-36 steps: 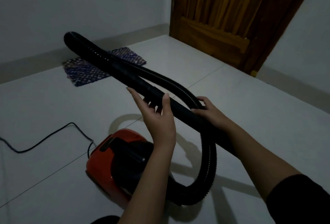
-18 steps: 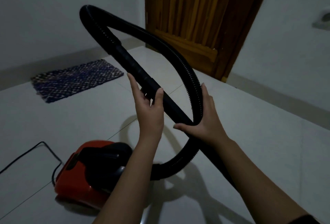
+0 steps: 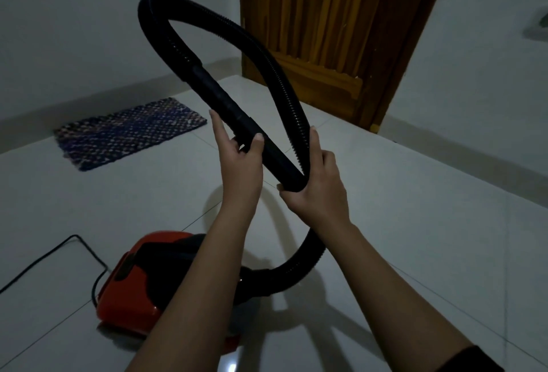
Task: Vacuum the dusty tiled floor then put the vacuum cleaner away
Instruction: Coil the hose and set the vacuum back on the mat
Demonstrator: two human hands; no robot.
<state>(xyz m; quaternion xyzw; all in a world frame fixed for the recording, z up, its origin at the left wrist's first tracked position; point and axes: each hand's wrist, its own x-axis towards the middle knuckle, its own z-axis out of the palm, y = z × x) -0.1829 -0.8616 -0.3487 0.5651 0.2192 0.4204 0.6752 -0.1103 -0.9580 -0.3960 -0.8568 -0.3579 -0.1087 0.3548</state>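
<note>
Both hands hold the black vacuum hose, lifted in front of the person and bent into a tall loop. Left hand sits on the smooth rigid tube section of the hose, thumb laid over its upper side and fingers extended behind it, a loose hold rather than a full wrap. Right hand is closed around the point where the tube's lower end and the ribbed hose cross, pinching the two together; its fingers run up along the ribbed part. From that crossing the ribbed hose climbs up and to the left, curves over at the top of the loop and meets the rigid tube coming back down to the hands. Below the right hand the hose drops behind the right forearm and curls left into the red and black vacuum cleaner, which stands on the pale tiled floor at near left, partly hidden by the left forearm. A black power cord trails from the cleaner's left side away toward the left edge of the view. Farther off on the left, a small blue woven mat lies flat near the wall. A brown wooden door fills the far corner at upper right, behind the loop.
</note>
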